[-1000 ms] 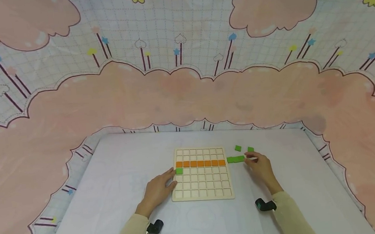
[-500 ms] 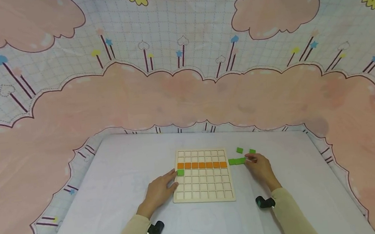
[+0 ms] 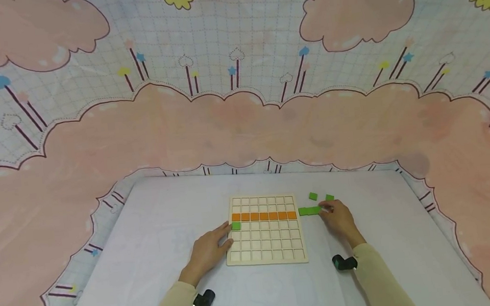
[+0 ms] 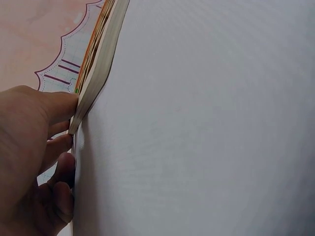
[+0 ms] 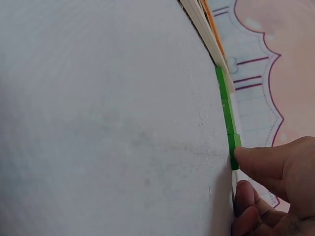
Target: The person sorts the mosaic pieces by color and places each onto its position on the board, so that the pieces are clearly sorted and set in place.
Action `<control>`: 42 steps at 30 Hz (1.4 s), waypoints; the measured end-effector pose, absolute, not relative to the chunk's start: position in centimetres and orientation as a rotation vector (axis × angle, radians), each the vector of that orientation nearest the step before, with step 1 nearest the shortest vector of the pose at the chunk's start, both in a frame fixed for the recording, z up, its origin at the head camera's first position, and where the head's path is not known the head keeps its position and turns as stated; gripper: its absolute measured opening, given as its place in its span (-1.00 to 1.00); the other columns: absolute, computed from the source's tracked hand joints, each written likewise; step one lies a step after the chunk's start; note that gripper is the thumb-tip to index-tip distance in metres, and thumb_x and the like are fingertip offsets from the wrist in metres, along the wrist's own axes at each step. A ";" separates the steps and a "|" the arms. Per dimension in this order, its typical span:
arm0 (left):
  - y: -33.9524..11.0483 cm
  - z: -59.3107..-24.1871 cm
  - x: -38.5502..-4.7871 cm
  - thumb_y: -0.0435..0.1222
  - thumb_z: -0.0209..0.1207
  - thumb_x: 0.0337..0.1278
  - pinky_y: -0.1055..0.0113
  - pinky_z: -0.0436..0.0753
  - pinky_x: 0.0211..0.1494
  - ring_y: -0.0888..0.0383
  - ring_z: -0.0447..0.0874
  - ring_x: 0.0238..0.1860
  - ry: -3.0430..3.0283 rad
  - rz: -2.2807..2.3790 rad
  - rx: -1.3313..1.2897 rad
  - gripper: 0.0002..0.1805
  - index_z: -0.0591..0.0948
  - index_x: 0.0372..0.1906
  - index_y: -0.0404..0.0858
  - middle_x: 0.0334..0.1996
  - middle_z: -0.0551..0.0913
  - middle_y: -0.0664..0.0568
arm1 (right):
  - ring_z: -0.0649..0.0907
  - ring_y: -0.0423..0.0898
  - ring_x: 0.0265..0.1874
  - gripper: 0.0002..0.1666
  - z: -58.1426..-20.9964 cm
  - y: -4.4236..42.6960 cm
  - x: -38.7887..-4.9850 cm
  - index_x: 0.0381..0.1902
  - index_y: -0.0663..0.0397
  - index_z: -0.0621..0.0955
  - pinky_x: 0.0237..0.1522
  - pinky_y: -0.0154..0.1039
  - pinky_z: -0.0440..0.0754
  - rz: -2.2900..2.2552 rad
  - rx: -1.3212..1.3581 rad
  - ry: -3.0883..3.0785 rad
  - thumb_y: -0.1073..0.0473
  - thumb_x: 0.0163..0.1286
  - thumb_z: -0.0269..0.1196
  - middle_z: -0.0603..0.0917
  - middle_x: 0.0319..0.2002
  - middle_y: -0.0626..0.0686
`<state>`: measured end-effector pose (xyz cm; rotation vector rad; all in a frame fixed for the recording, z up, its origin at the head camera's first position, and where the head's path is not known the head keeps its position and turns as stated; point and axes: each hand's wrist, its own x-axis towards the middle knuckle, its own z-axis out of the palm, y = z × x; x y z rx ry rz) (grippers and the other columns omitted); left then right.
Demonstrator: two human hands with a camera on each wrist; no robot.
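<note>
A pale wooden grid board [image 3: 264,257] lies on the table, with a row of orange tiles [image 3: 260,216] across it. One green tile [image 3: 236,226] sits just below that row at the left end. My left hand [image 3: 207,250] touches the board's left edge with fairly straight fingers; the left wrist view shows the fingertips at the board's side. At the board's right edge, several green tiles [image 5: 228,115] form a line on the table. My right hand [image 3: 340,220] holds the outermost green tile [image 5: 235,152], its thumb against the near side. The index fingertip is hidden in the right wrist view.
Two loose green tiles lie beyond the right hand, one [image 3: 313,196] apart and one [image 3: 329,197] close to the knuckles. A white cloth covers the table [image 3: 165,200]. Behind it hangs a patterned curtain [image 3: 242,128] with clouds.
The head view has shifted slightly. My left hand stays at the board's edge. The right fingers have moved only a little at the end of the green line; the tiles look about the same.
</note>
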<state>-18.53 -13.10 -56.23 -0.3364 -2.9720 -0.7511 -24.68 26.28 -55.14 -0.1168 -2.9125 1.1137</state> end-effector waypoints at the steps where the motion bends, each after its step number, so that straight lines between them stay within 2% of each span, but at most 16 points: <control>1: -13.1 -56.2 -18.5 -0.07 0.22 0.28 -0.06 0.57 0.28 -0.09 0.54 0.29 -2.970 -0.751 -0.339 -0.47 0.52 0.32 -0.10 0.38 0.47 0.09 | 0.57 0.17 0.03 -0.63 -55.1 26.3 -24.6 0.11 0.21 0.61 0.07 0.10 0.55 1.111 -0.116 -2.910 0.22 0.36 0.22 0.60 0.09 0.29; 5: -13.1 -56.2 -18.5 -0.07 0.22 0.28 -0.07 0.57 0.27 -0.10 0.55 0.29 -2.968 -0.754 -0.346 -0.47 0.53 0.31 -0.10 0.38 0.47 0.08 | 0.58 0.07 -0.11 -0.64 -55.4 26.4 -24.5 0.06 0.23 0.60 -0.11 -0.12 0.54 1.119 -0.117 -2.878 0.23 0.33 0.25 0.64 0.04 0.26; 8: -13.1 -56.5 -18.6 -0.07 0.22 0.28 -0.07 0.57 0.27 -0.09 0.55 0.29 -2.971 -0.747 -0.349 -0.47 0.53 0.31 -0.10 0.38 0.47 0.09 | 0.60 0.04 -0.16 -0.67 -55.8 26.6 -24.4 0.03 0.24 0.58 -0.18 -0.21 0.51 1.162 -0.122 -2.838 0.25 0.32 0.25 0.66 -0.02 0.25; 13: -13.2 -56.5 -18.6 -0.06 0.22 0.28 -0.07 0.56 0.27 -0.10 0.54 0.30 -2.975 -0.749 -0.347 -0.47 0.52 0.32 -0.09 0.38 0.47 0.09 | 0.63 0.12 -0.07 -0.74 -56.2 26.7 -24.2 0.00 0.22 0.55 -0.05 -0.08 0.58 1.221 -0.124 -2.794 0.29 0.37 0.19 0.67 -0.05 0.25; 16: -13.2 -56.3 -18.5 -0.06 0.21 0.28 -0.08 0.56 0.28 -0.10 0.53 0.30 -2.979 -0.761 -0.339 -0.47 0.52 0.32 -0.09 0.38 0.46 0.09 | 0.64 0.13 -0.06 -0.74 -56.1 26.7 -24.0 0.01 0.22 0.54 -0.04 -0.05 0.60 1.240 -0.126 -2.769 0.29 0.38 0.17 0.66 -0.04 0.26; 21: -13.1 -56.0 -18.3 -0.06 0.21 0.28 -0.09 0.55 0.28 -0.11 0.52 0.31 -2.991 -0.770 -0.330 -0.46 0.52 0.32 -0.10 0.39 0.46 0.09 | 0.66 0.13 -0.07 -0.75 -55.9 26.6 -23.6 0.00 0.23 0.55 -0.07 -0.08 0.60 1.277 -0.146 -2.727 0.30 0.38 0.17 0.67 -0.03 0.27; 30: -13.1 -56.1 -18.4 -0.06 0.21 0.28 -0.09 0.56 0.27 -0.11 0.52 0.31 -2.984 -0.763 -0.319 -0.46 0.52 0.32 -0.09 0.39 0.46 0.10 | 0.67 0.08 -0.14 -0.75 -55.2 26.1 -23.2 -0.01 0.21 0.57 -0.22 -0.33 0.54 1.326 -0.146 -2.705 0.31 0.36 0.20 0.68 -0.02 0.27; 35: -13.1 -56.2 -18.4 -0.05 0.21 0.28 -0.10 0.56 0.27 -0.11 0.52 0.31 -2.981 -0.771 -0.314 -0.46 0.52 0.32 -0.09 0.39 0.46 0.10 | 0.68 0.02 -0.21 -0.74 -54.5 25.3 -22.8 -0.01 0.20 0.60 -0.25 -0.37 0.55 1.332 -0.124 -2.687 0.30 0.35 0.23 0.69 -0.05 0.25; 42: -13.0 -56.1 -18.5 -0.06 0.22 0.28 -0.11 0.56 0.26 -0.11 0.53 0.30 -2.974 -0.781 -0.319 -0.46 0.52 0.32 -0.09 0.39 0.46 0.10 | 0.64 -0.08 -0.29 -0.74 -53.9 24.3 -22.5 -0.03 0.22 0.62 -0.42 -0.42 0.53 1.371 -0.126 -2.667 0.31 0.33 0.27 0.69 -0.06 0.27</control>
